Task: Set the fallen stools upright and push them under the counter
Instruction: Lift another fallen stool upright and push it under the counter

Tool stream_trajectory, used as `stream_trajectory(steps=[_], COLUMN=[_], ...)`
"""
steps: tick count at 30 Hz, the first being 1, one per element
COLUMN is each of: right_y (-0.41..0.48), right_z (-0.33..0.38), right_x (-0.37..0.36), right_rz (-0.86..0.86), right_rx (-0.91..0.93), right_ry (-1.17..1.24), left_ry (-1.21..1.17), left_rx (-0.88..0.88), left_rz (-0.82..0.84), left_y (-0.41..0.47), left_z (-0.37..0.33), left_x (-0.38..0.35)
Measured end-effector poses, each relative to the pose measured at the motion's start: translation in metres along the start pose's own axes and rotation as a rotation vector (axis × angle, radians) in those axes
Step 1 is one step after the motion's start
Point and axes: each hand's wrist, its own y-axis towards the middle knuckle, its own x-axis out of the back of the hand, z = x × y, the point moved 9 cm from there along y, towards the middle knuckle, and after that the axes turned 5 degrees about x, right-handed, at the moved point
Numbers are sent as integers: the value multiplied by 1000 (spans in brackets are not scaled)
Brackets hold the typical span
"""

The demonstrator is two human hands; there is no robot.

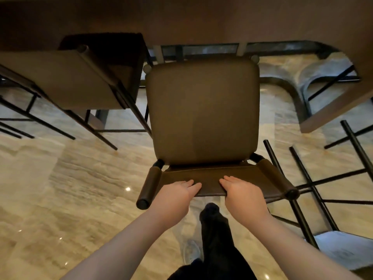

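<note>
Beside stool (203,110), fallen stool (314,188) crowding right.

No readable text, labels, brands, numbers or signs anywhere — surfaces plain, nothing legible in view.

Upright stool (203,112), centre of frame: olive-brown padded square seat on a black metal frame, with a low sling backrest (214,181) of the same material at its lower edge; its far edge lies just beneath the brown desk (181,19) that spans the top of the frame. Second stool (66,81), upper left: same kind, upright, partly under the desk. Third stool (323,201), lower right: fallen, its black legs pointing up the frame.
</note>
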Motion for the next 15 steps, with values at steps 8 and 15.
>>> stream_trajectory(steps=[8,15], right_y=[101,206], right_z=[-4,-14], right_x=[88,164], right_rz=[66,147], right_rx=[41,65], right_ry=[1,14], left_ry=[-46,-13], left_rx=[-61,-90], left_rz=[-40,-48], left_y=[85,177], left_z=[34,66], left_x=[104,196])
